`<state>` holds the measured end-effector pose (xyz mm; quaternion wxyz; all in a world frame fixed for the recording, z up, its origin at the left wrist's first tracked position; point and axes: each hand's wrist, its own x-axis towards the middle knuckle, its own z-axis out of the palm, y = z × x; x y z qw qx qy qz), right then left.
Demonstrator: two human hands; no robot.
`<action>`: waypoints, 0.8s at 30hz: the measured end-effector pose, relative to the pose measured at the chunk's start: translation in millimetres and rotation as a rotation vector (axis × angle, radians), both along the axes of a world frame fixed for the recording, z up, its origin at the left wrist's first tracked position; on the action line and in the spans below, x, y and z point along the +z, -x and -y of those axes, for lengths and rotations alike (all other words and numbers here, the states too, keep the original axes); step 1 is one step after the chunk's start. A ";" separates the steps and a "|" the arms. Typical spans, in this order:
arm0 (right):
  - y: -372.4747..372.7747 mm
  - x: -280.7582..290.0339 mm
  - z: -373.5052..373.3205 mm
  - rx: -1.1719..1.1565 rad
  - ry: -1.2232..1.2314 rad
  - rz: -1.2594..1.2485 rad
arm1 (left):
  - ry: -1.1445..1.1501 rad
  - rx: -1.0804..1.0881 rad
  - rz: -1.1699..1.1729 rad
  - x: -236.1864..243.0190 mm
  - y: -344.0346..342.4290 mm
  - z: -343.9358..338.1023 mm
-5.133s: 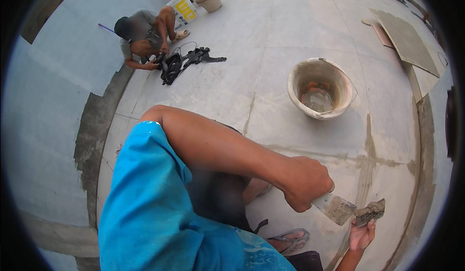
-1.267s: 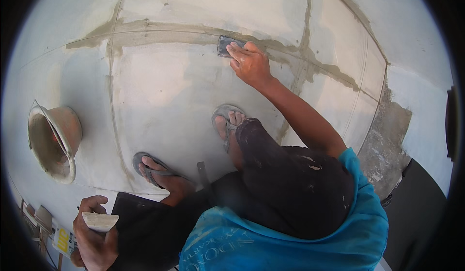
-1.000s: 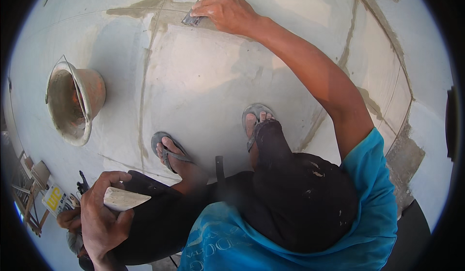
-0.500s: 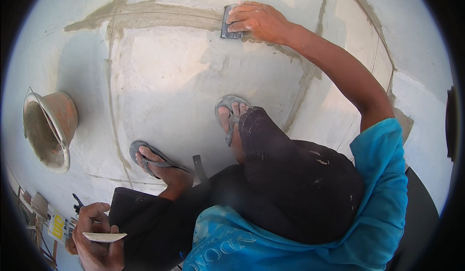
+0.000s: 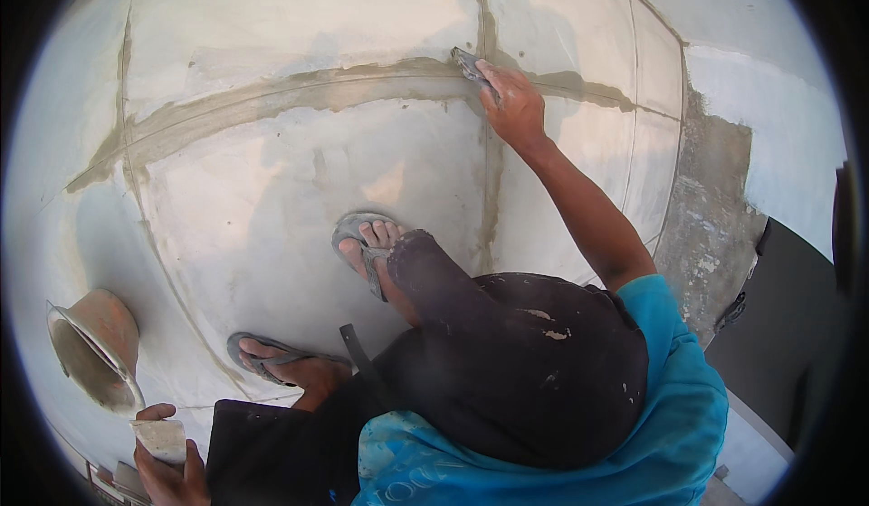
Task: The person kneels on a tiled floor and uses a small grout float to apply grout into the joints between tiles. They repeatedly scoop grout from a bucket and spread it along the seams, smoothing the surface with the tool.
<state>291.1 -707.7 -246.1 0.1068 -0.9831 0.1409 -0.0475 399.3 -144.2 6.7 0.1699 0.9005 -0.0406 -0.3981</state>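
Observation:
My right hand [image 5: 514,108] is closed around a dark flat scraper [image 5: 471,65], its far edge at the crossing of two seams in the pale floor. Wet-looking grey-brown filler [image 5: 299,92] lies smeared in a band along the long seam and down the crossing one. At the lower left my left hand [image 5: 181,481] grips a pale, thin flat plate [image 5: 161,439] with a squared edge; I cannot tell exactly what tool it is. Just beyond this hand a filler-stained bucket [image 5: 116,320] lies tipped on its side, its mouth toward the lower left.
My feet, in grey flip-flops [image 5: 360,225], stand on the panelled floor between the bucket and the long seam. A rough bare grey strip [image 5: 711,203] runs along the right, with a dark area [image 5: 778,325] beyond it. A dark strap [image 5: 356,348] sticks out beside my leg.
My right hand has moved along the seam to the right with the scraper, now turned more edge-on. The plate in my left hand has tilted to show its face. The view has shifted.

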 end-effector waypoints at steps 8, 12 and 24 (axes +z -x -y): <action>14.5 10.7 -32.8 -0.274 -0.036 -0.105 | -0.185 0.104 -0.081 18.5 -13.8 38.2; 15.3 -2.2 19.4 -0.649 -0.005 -0.112 | -0.052 0.105 -0.087 21.2 -11.2 30.8; -100.3 -19.2 -137.7 -0.349 -0.400 0.001 | 0.037 0.102 -0.106 26.0 -13.1 44.1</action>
